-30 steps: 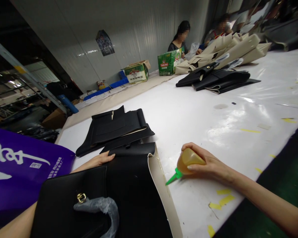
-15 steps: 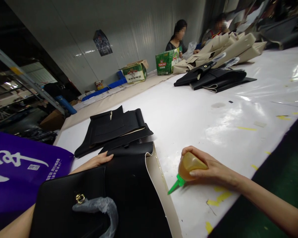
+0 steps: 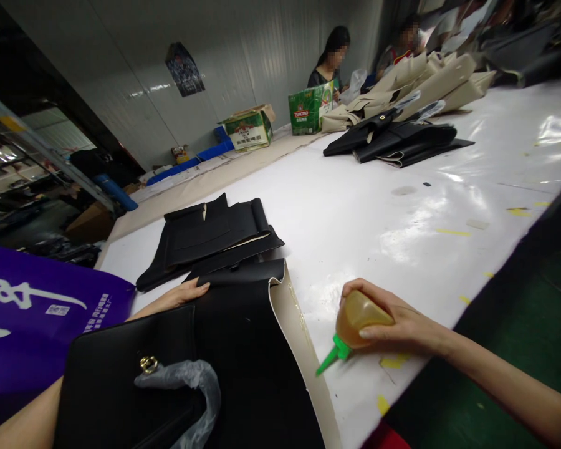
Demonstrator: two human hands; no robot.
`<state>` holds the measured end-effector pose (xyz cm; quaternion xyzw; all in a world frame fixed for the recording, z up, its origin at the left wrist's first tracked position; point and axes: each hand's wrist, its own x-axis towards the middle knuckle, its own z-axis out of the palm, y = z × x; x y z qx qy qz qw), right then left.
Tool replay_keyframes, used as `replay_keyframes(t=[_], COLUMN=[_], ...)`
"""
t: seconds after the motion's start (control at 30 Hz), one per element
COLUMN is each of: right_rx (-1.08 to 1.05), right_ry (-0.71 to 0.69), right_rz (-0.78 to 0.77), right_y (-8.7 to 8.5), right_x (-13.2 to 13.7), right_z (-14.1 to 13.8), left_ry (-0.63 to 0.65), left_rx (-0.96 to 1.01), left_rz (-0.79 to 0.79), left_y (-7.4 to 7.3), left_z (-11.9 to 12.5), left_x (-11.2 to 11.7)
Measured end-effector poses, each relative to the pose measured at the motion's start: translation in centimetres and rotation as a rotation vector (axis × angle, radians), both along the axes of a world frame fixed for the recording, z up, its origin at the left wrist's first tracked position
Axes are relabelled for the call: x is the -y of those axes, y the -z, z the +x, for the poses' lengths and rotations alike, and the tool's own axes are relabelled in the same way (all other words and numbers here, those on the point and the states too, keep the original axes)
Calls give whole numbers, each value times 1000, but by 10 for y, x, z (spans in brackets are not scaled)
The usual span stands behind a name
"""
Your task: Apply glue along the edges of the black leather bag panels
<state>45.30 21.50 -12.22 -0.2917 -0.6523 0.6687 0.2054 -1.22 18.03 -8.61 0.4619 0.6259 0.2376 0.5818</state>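
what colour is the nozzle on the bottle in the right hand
Bright green nozzle, best seen in the head view.

Black bag — runs off lower edge; left forearm partly hidden behind its flap. Purple panel cut off at left — small print unreadable. Bottle partly covered by right hand.

bottle right of bag
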Motion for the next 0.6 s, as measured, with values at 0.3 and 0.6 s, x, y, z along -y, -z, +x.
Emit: replay_keyframes(t=[0.3,0.6], right_rx=[7,49], right_ry=[-69,146], right_rz=[-55,82], right_y=[-1,2], right_x=[14,8], right_z=[6,8], left_ry=[1,-30], left_rx=[-47,-120], left_rz=[13,32], left_y=[4,0], left_z=[-5,-1], left_x=[0,2])
